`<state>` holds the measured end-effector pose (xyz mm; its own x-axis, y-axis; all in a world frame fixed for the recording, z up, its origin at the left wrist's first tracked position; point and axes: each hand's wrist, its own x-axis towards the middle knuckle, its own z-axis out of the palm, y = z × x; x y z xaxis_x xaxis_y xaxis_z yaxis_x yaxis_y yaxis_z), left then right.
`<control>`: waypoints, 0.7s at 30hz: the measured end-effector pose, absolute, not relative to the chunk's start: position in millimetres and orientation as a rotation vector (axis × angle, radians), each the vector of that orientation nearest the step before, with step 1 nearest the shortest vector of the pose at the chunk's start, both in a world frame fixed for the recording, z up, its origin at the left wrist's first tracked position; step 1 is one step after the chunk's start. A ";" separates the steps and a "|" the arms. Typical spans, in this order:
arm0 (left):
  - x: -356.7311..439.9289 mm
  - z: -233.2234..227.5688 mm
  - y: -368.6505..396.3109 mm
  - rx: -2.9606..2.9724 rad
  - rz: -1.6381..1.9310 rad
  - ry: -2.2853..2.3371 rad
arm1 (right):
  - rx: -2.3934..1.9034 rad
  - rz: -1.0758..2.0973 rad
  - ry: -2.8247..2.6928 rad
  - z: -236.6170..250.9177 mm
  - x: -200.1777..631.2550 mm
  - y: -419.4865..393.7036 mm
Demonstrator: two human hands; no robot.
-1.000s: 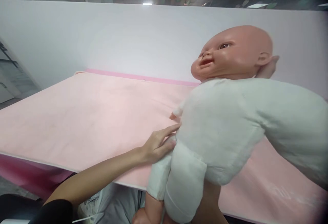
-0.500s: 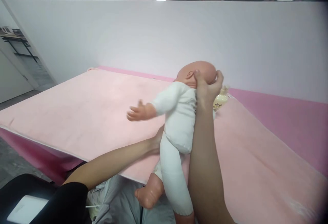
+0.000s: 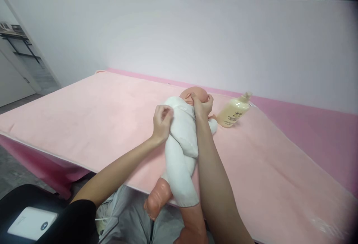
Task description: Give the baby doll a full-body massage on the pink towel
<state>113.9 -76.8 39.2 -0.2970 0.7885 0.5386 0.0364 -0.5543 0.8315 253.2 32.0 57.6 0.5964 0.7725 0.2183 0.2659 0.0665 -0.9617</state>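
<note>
At the centre of the frame, the white-bodied doll [image 3: 183, 128] lay on the pink-covered desk [image 3: 84, 113], with the grip of the right hand [image 3: 204, 108] clasped round its head and the left hand [image 3: 162, 123] curled against its side, whether pinching it I could not tell.

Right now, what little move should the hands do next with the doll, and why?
Maybe slide the doll a little farther up the pink cloth, because its feet stick out past the near edge. The right hand cups its head and the left hand is at its side, so both seem well placed to guide it.
</note>
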 end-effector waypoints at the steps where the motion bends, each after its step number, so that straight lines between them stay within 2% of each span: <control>1: 111.6 40.9 -78.5 1.677 1.879 1.054 | -1.507 0.485 -0.935 55.7 253.0 33.6; 4: 103.8 41.0 -79.8 2.259 1.641 0.962 | -1.529 0.547 -0.972 50.3 252.7 37.8; 7: 95.2 35.8 -73.1 2.466 1.419 0.906 | -1.543 0.630 -0.990 44.2 254.0 42.3; 14: 73.8 21.9 -48.9 2.462 1.146 0.958 | -1.556 0.697 -1.034 30.9 263.3 51.8; 21: 61.4 9.2 -37.6 2.277 1.098 0.993 | -1.621 0.684 -1.087 34.4 260.5 43.0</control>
